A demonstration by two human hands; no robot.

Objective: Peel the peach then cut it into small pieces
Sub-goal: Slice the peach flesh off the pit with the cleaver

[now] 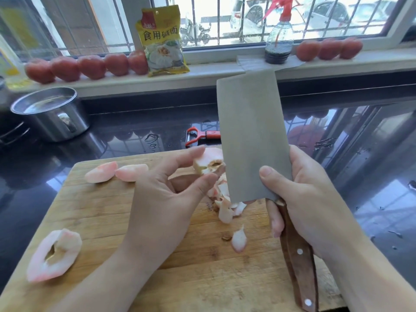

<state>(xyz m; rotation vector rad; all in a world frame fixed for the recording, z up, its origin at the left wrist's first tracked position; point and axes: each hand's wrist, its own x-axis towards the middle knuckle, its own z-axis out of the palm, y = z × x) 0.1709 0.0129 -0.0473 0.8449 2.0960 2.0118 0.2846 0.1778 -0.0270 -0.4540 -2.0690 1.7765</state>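
left hand (166,190) pinches the peach core (208,162), apparently just left of the cleaver (253,140) gripped in right hand (301,197).

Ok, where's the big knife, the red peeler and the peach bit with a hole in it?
cleaver (252,136): head view, middle of the flat blade.
red peeler (198,136): head view, on its head near the blade.
peach ring (67,244): head view, flesh right of the hole.
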